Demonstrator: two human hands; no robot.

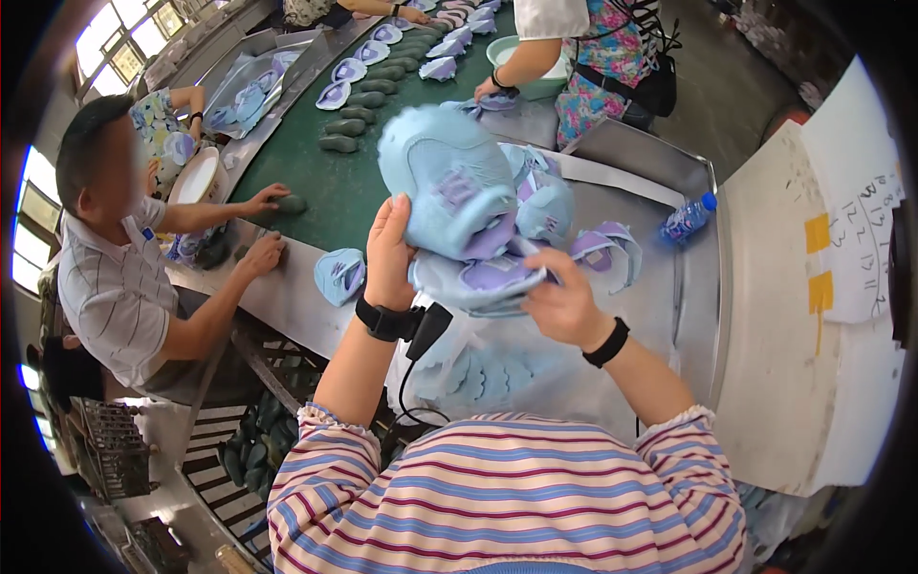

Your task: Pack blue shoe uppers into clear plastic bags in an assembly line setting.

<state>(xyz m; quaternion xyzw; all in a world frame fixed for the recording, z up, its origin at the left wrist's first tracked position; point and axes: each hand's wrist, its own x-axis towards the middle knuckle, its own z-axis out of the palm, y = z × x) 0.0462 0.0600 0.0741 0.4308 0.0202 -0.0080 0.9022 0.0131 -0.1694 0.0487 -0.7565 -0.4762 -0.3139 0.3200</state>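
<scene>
Above the metal worktop, my left hand (389,251) is wrapped round the side of several light-blue shoe uppers (459,182) with purple linings, held together in a bunch. My right hand (566,298) pinches the rim of a lower shoe upper (473,277) in that bunch. The palm side of my left hand is partly hidden behind the pieces. Another blue upper (337,275) rests on the table edge left of my left hand. Beyond my right hand lie a loose upper with purple lining (612,251) and a small heap of uppers (545,206).
A green conveyor belt (287,163) carries rows of dark shoe lasts (356,113) and pale uppers. One co-worker (115,249) sits at left, touching a last; another (612,57) stands across. A blue-capped bottle (688,218) lies by the tray's raised rim (712,182).
</scene>
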